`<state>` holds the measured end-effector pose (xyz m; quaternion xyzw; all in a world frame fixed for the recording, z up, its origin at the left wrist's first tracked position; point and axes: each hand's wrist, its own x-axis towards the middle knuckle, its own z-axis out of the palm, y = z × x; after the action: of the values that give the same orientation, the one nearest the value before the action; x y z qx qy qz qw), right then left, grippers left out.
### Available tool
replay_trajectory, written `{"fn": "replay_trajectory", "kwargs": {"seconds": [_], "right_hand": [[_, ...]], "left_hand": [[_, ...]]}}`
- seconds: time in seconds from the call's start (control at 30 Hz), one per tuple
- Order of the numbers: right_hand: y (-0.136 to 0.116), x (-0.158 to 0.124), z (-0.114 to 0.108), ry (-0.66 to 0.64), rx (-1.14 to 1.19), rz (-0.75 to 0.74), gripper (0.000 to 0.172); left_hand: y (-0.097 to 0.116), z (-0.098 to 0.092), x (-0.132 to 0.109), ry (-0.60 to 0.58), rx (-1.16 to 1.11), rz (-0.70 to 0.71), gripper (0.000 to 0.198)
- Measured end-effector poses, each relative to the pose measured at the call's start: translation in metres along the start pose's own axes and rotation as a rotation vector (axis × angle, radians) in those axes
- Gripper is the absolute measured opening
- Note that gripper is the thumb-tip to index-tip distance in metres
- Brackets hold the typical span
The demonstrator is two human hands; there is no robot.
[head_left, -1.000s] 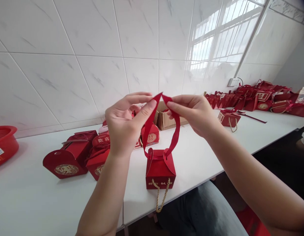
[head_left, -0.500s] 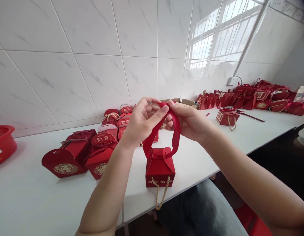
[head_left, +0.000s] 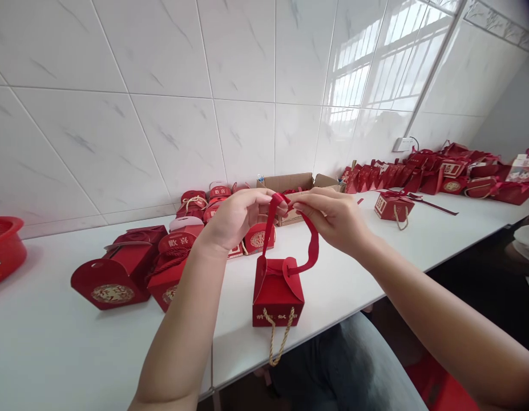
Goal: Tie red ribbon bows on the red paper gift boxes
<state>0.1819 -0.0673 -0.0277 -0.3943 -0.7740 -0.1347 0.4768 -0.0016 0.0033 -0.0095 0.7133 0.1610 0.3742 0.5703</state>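
A small red gift box [head_left: 278, 288] stands upright near the table's front edge, its top flaps folded together. A gold rope handle [head_left: 278, 348] hangs down its front over the edge. Red ribbon [head_left: 310, 251] passes through the flaps and rises in a loop above the box. My left hand [head_left: 242, 214] pinches the ribbon at the top of the loop, fingers curled. Right beside it, my right hand [head_left: 328, 211] also grips the ribbon between thumb and fingers. Part of the ribbon is hidden among the fingers.
Red gift boxes [head_left: 114, 285] stand at left, with several more behind my left hand. An open cardboard box [head_left: 285, 182] sits by the wall. One tied box [head_left: 392, 205] and a pile of red boxes [head_left: 456, 171] lie at right. A red plastic basket [head_left: 9, 251] is far left.
Both hands have come down slightly, and my right hand has turned palm down over the ribbon. The ribbon's left side is now straighter and narrower. The box stays in place.
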Motion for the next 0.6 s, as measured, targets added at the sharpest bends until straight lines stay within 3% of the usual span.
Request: {"fn": "replay_trajectory", "kwargs": {"seconds": [0.17,0.43,0.6], "right_hand": [[-0.003,0.0,0.005,0.024,-0.103,-0.008,0.022],[-0.005,-0.001,0.006,0.042,-0.058,0.021,0.022],[-0.01,-0.002,0.01,0.058,-0.01,0.089,0.024]], "left_hand": [[0.002,0.004,-0.005,0.079,0.238,0.122,0.016],[0.009,0.011,-0.014,0.032,0.381,0.168,0.014],[0.005,0.014,-0.012,0.182,0.546,0.302,0.008]]}}
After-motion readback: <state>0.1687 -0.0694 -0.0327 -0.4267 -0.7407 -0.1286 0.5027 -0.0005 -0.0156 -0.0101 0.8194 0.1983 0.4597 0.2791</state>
